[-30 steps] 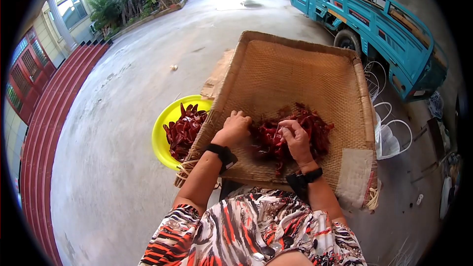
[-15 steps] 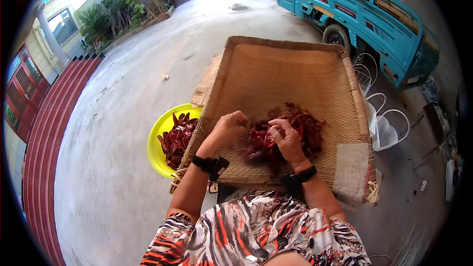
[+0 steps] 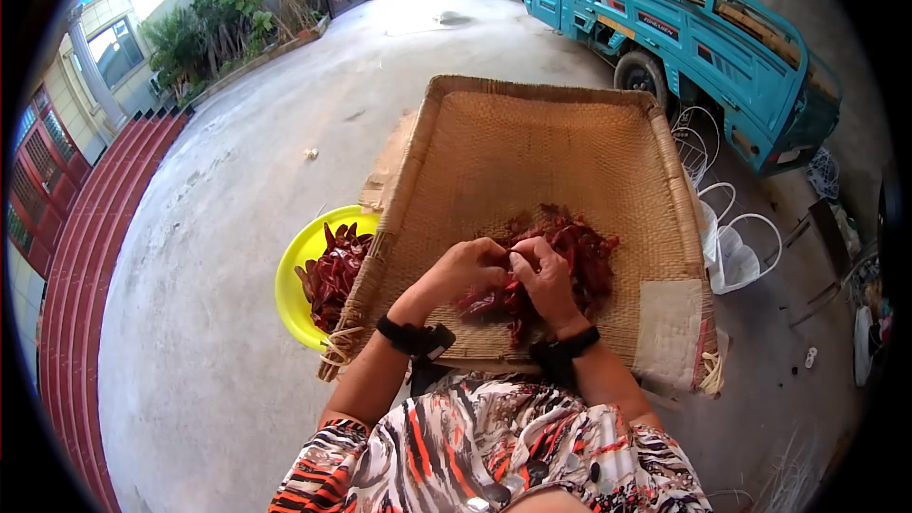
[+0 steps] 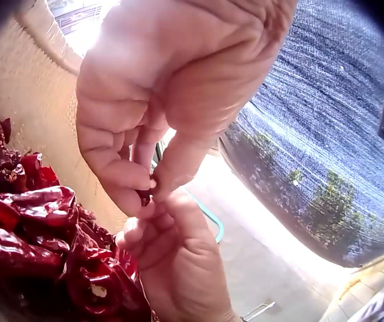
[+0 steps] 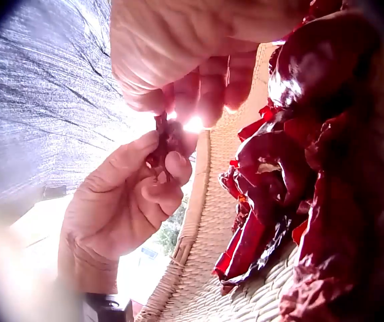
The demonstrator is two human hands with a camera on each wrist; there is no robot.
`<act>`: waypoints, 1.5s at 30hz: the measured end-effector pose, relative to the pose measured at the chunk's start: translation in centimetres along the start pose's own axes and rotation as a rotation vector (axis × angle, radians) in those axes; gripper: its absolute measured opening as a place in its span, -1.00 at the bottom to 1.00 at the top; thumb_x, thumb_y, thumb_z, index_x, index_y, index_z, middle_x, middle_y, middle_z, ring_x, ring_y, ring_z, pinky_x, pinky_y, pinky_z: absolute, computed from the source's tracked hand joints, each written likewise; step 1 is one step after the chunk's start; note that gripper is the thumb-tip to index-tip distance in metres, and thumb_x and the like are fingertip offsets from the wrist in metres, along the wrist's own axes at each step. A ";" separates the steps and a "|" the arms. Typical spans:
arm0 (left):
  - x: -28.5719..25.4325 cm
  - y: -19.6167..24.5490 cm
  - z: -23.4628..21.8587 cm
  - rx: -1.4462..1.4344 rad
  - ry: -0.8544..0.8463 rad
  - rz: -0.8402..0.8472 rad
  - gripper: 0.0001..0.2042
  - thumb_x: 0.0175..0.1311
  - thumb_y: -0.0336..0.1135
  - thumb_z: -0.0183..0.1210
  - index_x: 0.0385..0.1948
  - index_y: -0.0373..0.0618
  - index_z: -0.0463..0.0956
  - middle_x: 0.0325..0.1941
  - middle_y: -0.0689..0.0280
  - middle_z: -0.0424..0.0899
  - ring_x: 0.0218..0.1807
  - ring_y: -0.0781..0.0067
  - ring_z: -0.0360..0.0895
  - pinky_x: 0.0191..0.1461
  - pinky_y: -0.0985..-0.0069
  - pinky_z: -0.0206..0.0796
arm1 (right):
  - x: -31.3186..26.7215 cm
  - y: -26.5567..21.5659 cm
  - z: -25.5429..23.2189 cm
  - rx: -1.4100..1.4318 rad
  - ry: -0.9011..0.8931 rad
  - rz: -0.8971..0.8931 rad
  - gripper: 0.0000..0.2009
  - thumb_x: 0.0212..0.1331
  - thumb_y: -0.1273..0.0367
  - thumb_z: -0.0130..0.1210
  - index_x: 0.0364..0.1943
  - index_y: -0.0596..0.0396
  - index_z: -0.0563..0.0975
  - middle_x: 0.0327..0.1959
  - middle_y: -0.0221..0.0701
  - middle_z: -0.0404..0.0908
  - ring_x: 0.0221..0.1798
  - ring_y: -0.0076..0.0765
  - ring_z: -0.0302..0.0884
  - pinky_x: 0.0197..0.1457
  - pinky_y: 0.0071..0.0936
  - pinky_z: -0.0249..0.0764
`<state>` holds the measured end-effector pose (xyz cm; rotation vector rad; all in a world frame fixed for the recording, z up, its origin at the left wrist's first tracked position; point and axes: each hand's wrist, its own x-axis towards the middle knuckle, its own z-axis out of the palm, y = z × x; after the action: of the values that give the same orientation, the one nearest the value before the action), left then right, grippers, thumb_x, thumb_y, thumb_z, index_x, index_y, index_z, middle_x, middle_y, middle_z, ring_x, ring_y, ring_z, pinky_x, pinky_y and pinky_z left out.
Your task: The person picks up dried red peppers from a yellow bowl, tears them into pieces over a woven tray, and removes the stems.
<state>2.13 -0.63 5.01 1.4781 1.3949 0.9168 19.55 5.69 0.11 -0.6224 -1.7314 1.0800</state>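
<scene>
Both hands meet over a wide woven tray [image 3: 541, 138], above a pile of dried red chilies [image 3: 584, 256]. Between thumb and fingers my left hand [image 3: 467, 268] pinches a small dark-red dried chili [image 5: 170, 142], best seen in the right wrist view. My right hand [image 3: 546, 283] pinches its other end, fingertips right against the left ones. Most of the chili is hidden by the fingers in the left wrist view. Beside the hands lie glossy, wrinkled pods, some broken, with loose bits around them.
A yellow basin [image 3: 289, 296] of dried chilies stands left of the tray, partly under its edge. Cardboard [image 3: 388, 171] shows beneath the tray's left side. White bags [image 3: 733, 261] sit at the right, below a teal cargo tricycle [image 3: 693, 47]. Red steps [image 3: 104, 218] run along the left.
My left hand has moved right, from near the tray's left edge, to meet the right hand over the pile. The head view has shifted slightly.
</scene>
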 end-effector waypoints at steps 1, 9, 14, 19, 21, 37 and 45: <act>-0.1 0.5 0.0 0.048 -0.012 -0.054 -0.75 0.23 -0.41 0.24 -0.08 -0.26 0.52 -0.26 0.38 0.66 -0.29 0.67 0.53 -0.25 0.65 0.38 | 0.0 0.1 -0.1 -0.041 0.014 -0.013 -0.92 0.26 0.43 0.12 -0.30 0.16 0.52 -0.47 -0.46 0.57 -0.40 -0.61 0.53 -0.32 -0.56 0.49; 0.3 -1.3 0.9 -0.250 0.022 -0.066 -0.83 0.37 -0.43 0.14 -0.08 -0.26 0.50 -0.32 0.35 0.64 -0.35 0.66 0.54 -0.30 0.67 0.42 | 0.1 0.7 -0.1 0.229 -0.021 0.200 -0.90 0.30 0.39 0.11 -0.27 0.13 0.51 -0.41 -0.48 0.55 -0.33 -0.67 0.50 -0.26 -0.61 0.47; 0.6 -2.5 1.4 -0.453 0.159 0.023 -0.87 0.41 -0.45 0.08 -0.09 -0.21 0.44 -0.34 0.35 0.60 -0.32 0.60 0.56 -0.24 0.64 0.47 | 0.1 1.7 0.1 0.198 -0.120 0.140 -0.85 0.32 0.35 0.15 -0.17 0.13 0.54 -0.34 -0.47 0.57 -0.33 -0.64 0.52 -0.25 -0.63 0.50; 1.0 -4.4 1.4 -0.494 0.146 0.067 -0.89 0.39 -0.47 0.10 -0.12 -0.20 0.41 -0.26 0.32 0.59 -0.22 0.57 0.57 -0.12 0.60 0.52 | 0.2 1.6 0.2 0.129 -0.102 0.079 -0.87 0.32 0.40 0.15 -0.15 0.14 0.55 -0.32 -0.49 0.59 -0.32 -0.64 0.55 -0.24 -0.65 0.51; 1.0 -4.8 1.7 -0.529 0.134 0.104 -0.89 0.39 -0.47 0.11 -0.14 -0.19 0.41 -0.23 0.32 0.58 -0.19 0.58 0.57 -0.10 0.60 0.51 | 0.1 1.5 0.2 0.224 -0.091 0.131 -0.87 0.31 0.41 0.16 -0.15 0.15 0.56 -0.32 -0.50 0.60 -0.31 -0.64 0.55 -0.24 -0.64 0.51; -3.7 1.2 -6.8 0.621 0.854 0.051 -0.88 0.19 -0.43 0.17 -0.26 -0.12 0.59 -0.27 0.17 0.73 -0.23 0.25 0.67 -0.21 0.38 0.46 | 0.9 1.3 -1.4 0.611 0.073 0.296 -0.81 0.41 0.33 0.00 -0.01 0.07 0.48 -0.29 -0.50 0.59 -0.42 -0.69 0.49 -0.30 -0.68 0.46; -6.9 -4.7 -12.4 1.000 0.973 -0.319 -0.68 0.11 -0.32 0.18 -0.06 -0.13 0.55 -0.06 0.03 0.59 -0.01 -0.05 0.55 0.02 0.15 0.39 | 1.1 1.7 -1.5 0.549 0.089 0.283 -0.84 0.40 0.34 0.00 -0.11 0.08 0.53 -0.38 -0.52 0.59 -0.44 -0.72 0.48 -0.30 -0.71 0.42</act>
<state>-11.73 -6.19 5.13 1.3943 3.0237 0.7658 20.39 7.95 -0.71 -0.5590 -1.2104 1.6209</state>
